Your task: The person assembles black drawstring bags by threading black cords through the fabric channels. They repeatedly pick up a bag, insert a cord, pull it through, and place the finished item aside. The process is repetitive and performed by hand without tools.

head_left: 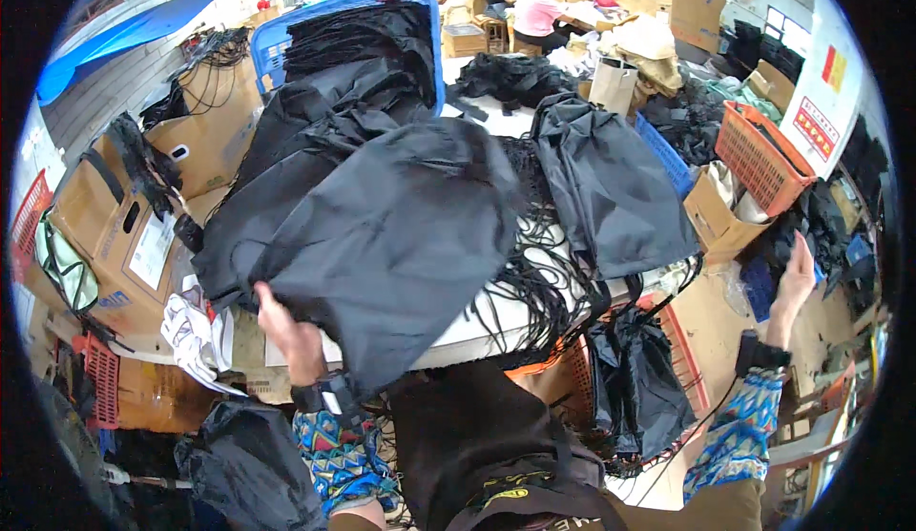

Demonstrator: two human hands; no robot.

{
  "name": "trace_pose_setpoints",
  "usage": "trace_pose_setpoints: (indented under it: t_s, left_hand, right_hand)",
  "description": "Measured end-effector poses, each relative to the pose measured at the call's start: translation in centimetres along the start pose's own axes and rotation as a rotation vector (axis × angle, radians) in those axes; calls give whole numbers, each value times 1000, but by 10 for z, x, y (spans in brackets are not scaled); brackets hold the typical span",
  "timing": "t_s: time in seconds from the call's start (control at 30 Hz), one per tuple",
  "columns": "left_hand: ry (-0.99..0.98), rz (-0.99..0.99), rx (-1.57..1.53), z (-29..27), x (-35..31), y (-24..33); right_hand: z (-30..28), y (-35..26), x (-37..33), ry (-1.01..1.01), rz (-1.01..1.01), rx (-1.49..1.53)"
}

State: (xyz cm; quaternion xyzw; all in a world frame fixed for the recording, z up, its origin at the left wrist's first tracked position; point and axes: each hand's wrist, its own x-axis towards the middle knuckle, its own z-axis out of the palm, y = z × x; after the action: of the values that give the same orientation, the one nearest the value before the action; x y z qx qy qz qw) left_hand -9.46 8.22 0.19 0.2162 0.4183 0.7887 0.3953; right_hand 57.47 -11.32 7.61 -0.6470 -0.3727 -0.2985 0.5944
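A large black drawstring bag (401,235) spreads in front of me, its right edge smeared by motion. My left hand (291,340) is closed at the bag's lower left edge, with the thumb in view and the other fingers mostly hidden. Out to the right, my right hand (795,278) is raised away from the table, its fingers stretched out and nothing in them. Another black bag (615,187) lies flat on the right part of the white table (468,331). Between the two bags, many black cords (544,292) hang over the table's front edge.
A blue basket (434,6) heaped with black fabric stands at the back. Cardboard boxes (119,245) flank the left. Below the table's right front, an orange crate (682,340) bears more black bags. An orange basket (763,154) sits farther right. Two people work at the back.
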Motion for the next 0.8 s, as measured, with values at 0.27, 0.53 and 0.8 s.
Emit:
trace_pose_setpoints:
  t_s: [0.27,0.53,0.8]
  left_hand:
    - [-66,-565,-369,7,-97,-18]
    - [-264,-726,-423,16,-164,-9]
    - [-489,-252,-135,78,-202,4]
  right_hand:
    - [99,-119,-185,-1080,428,389]
    - [182,-247,-238,-1672,897,681]
    - [131,-223,-212,-1551,479,644]
